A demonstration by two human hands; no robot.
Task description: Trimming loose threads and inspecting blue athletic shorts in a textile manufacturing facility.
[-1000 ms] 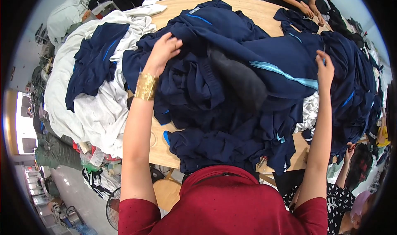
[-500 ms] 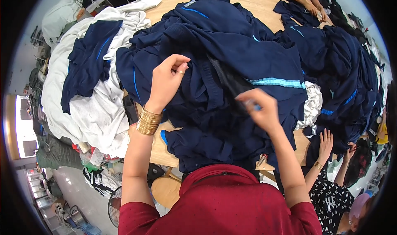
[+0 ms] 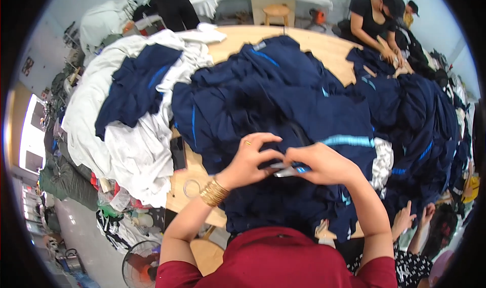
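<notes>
Over a heap of navy garments (image 3: 283,100) with light blue trim, my two hands meet near its front side. My right hand (image 3: 324,164) is closed round small thread snips (image 3: 287,172), of which a silver blade and a blue part show. Blur softens their outline. My left hand (image 3: 248,161), with gold bangles at the wrist, has its thumb and fingers curled together beside the blade. Whatever it pinches is too small or too hidden to make out. Dark cloth lies directly under both hands.
White cloth (image 3: 136,151) is heaped at the left, with a navy garment (image 3: 139,88) on top. More navy garments (image 3: 410,110) lie at the right. One co-worker (image 3: 377,24) handles cloth at the far right; another person's hands (image 3: 405,219) are at the near right. A fan (image 3: 139,265) stands at lower left.
My hands have come together: the left moved right, and the right, with the snips, swung in beside it. The view has tilted up, showing more of the room's far side.
</notes>
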